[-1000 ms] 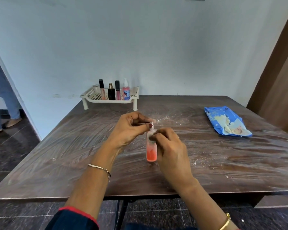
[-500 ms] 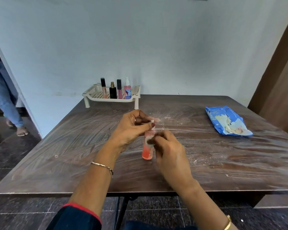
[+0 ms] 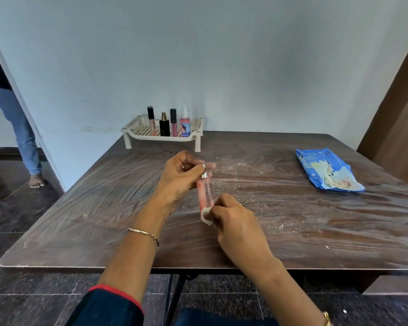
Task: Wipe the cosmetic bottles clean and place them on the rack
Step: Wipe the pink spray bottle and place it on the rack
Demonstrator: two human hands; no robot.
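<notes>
Altogether five bottles show: four stand upright in a row on the white rack (image 3: 137, 124) at the desk's far edge, namely a lip gloss tube (image 3: 151, 121), a black perfume bottle (image 3: 164, 125), a second gloss tube (image 3: 173, 123) and a pink spray bottle (image 3: 185, 123); the fifth, a slim pink bottle (image 3: 206, 192), is held above the middle of the desk (image 3: 80, 222); its long axis runs near vertical, silver neck up and tilted slightly away; the left hand (image 3: 178, 178) pinches its top, fingers closed on the cap; the right hand (image 3: 239, 228) presses one white cotton pad (image 3: 206, 214) against its base, fingers clamped on the pad; one blue wipes packet (image 3: 327, 170) lies well apart at the right; white powder streaks the desk; a bystander's jeans leg (image 3: 21, 130) stands at the left doorway.
</notes>
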